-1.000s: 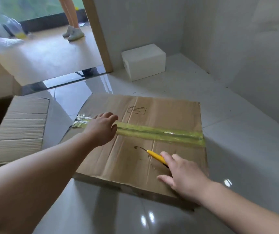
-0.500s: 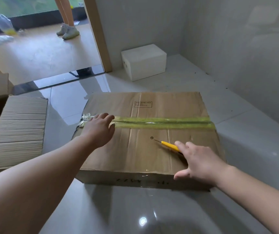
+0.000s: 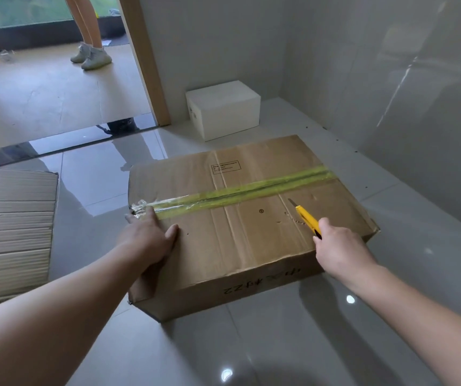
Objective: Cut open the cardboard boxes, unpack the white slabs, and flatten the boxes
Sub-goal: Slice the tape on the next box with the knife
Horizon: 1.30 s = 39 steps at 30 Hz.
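Head view looks down on a closed cardboard box (image 3: 240,218) lying flat on the grey tiled floor (image 3: 279,344), centre of frame; yellow-green tape (image 3: 240,190) runs L-R along its top seam w/ a dark line down the middle; whether that seam is cut through can't be told; contents hidden, flaps down. Printed label (image 3: 225,167) on the far flap, text too small to read; handwriting on the near side wall, upside down, approx "22" + other marks. Left hand (image 3: 148,240) lies on the box's near-left corner; fingers curl down over the left edge, thumb flat on top; fingertips out of sight past the edge. Right hand (image 3: 341,249) grips a yellow utility knife (image 3: 306,218) near the box's right side; fingers wrapped round the handle, blade pointing far-left, just above or on the top flap, can't tell which. Left of frame: another cardboard box (image 3: 12,227), ribbed top, cut off by the frame edge; contents not visible. Far, by the wall corner: white block (image 3: 223,110) standing on the floor, well apart from the box. Far-left, beyond the wooden door frame (image 3: 145,59): a 2nd person's legs and shoes (image 3: 91,57), upper body cut off.
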### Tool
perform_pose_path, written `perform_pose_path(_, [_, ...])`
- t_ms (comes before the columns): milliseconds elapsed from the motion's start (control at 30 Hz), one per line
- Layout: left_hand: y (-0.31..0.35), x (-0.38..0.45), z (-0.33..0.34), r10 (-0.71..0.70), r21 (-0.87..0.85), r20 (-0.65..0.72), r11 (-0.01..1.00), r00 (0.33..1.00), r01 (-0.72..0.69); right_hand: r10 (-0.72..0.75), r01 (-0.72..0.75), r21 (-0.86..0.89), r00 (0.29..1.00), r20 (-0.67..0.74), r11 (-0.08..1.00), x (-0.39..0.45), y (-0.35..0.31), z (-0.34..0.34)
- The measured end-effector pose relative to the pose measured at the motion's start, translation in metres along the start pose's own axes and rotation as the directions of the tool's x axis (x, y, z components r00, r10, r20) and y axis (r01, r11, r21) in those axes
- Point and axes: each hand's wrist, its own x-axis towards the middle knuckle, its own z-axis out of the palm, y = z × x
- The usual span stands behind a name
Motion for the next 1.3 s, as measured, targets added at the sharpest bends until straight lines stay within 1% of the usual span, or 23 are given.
perform_pose_path(67, [0.018, -0.013, 0.002, 0.024, -0.033, 0.013, 0.999, 1.0, -0.023, 0.043, -0.043, -0.006, 0.999, 0.014, 0.999, 0.005, 0.004, -0.003])
perform_pose_path(133, [0.042, -0.032, 0.006, 0.09, -0.068, 0.034, 0.994, 0.995, -0.087, 0.086, -0.086, -0.024, 0.996, 0.019, 0.996, 0.011, 0.01, -0.007])
perform_pose_path(200, [0.071, -0.055, 0.014, 0.216, -0.077, 0.066, 0.974, 0.974, -0.211, 0.132, -0.131, -0.072, 0.991, 0.016, 0.989, 0.016, 0.019, -0.013])
perform_pose_path(267, [0.099, -0.073, 0.018, 0.368, -0.03, 0.106, 0.93, 0.924, -0.367, 0.178, -0.177, -0.118, 0.984, 0.001, 0.977, 0.019, 0.034, -0.021])
perform_pose_path(300, [0.111, -0.077, 0.017, 0.422, 0.012, 0.105, 0.905, 0.901, -0.425, 0.201, -0.2, -0.13, 0.98, -0.006, 0.971, 0.019, 0.042, -0.024])
perform_pose_path(333, [0.12, -0.076, 0.012, 0.453, 0.068, 0.07, 0.887, 0.889, -0.457, 0.222, -0.222, -0.133, 0.975, -0.011, 0.966, 0.018, 0.051, -0.027])
perform_pose_path(400, [0.128, -0.064, -0.001, 0.484, 0.184, -0.076, 0.866, 0.872, -0.465, 0.265, -0.265, -0.119, 0.964, -0.021, 0.957, 0.012, 0.064, -0.032])
perform_pose_path(433, [0.128, -0.054, -0.007, 0.495, 0.215, -0.133, 0.86, 0.858, -0.463, 0.287, -0.287, -0.101, 0.958, -0.021, 0.952, 0.008, 0.068, -0.034])
perform_pose_path(467, [0.127, -0.043, -0.011, 0.499, 0.223, -0.17, 0.859, 0.85, -0.46, 0.311, -0.311, -0.076, 0.95, -0.015, 0.947, 0.004, 0.07, -0.034])
perform_pose_path(533, [0.124, -0.019, -0.012, 0.493, 0.177, -0.191, 0.868, 0.849, -0.464, 0.356, -0.356, -0.022, 0.934, 0.017, 0.934, -0.004, 0.072, -0.032])
perform_pose_path(600, [0.12, 0.004, -0.01, 0.446, 0.119, -0.173, 0.894, 0.878, -0.431, 0.386, -0.389, 0.045, 0.92, 0.067, 0.92, -0.01, 0.072, -0.03])
perform_pose_path(667, [0.117, 0.025, -0.008, 0.379, 0.092, -0.131, 0.925, 0.916, -0.369, 0.396, -0.411, 0.173, 0.911, 0.112, 0.895, -0.015, 0.071, -0.028])
perform_pose_path(733, [0.117, 0.041, -0.003, 0.368, 0.115, -0.099, 0.927, 0.925, -0.357, 0.396, -0.42, 0.292, 0.907, 0.14, 0.859, -0.021, 0.067, -0.027])
perform_pose_path(767, [0.116, 0.047, 0.001, 0.36, 0.095, -0.111, 0.932, 0.926, -0.351, 0.39, -0.415, 0.318, 0.91, 0.143, 0.853, -0.023, 0.064, -0.026])
perform_pose_path(867, [0.117, 0.057, 0.006, 0.333, 0.025, -0.119, 0.943, 0.935, -0.333, 0.378, -0.409, 0.37, 0.913, 0.155, 0.834, -0.024, 0.057, -0.023])
perform_pose_path(967, [0.12, 0.065, 0.01, 0.34, 0.022, -0.102, 0.94, 0.935, -0.339, 0.392, -0.432, 0.408, 0.902, 0.181, 0.805, -0.02, 0.052, -0.02])
perform_pose_path(1033, [0.119, 0.072, 0.009, 0.32, 0.034, -0.089, 0.947, 0.943, -0.318, 0.402, -0.444, 0.414, 0.896, 0.189, 0.795, -0.017, 0.048, -0.018])
perform_pose_path(1100, [0.117, 0.076, 0.011, 0.308, 0.046, -0.08, 0.951, 0.948, -0.305, 0.399, -0.438, 0.416, 0.899, 0.182, 0.797, -0.014, 0.046, -0.015])
perform_pose_path(1200, [0.118, 0.073, 0.015, 0.32, 0.036, -0.109, 0.948, 0.941, -0.317, 0.407, -0.437, 0.459, 0.898, 0.169, 0.774, -0.011, 0.045, -0.008])
perform_pose_path(1300, [0.123, 0.057, 0.019, 0.316, 0.066, -0.116, 0.948, 0.942, -0.31, 0.45, -0.445, 0.479, 0.886, 0.113, 0.757, -0.007, 0.054, -0.004])
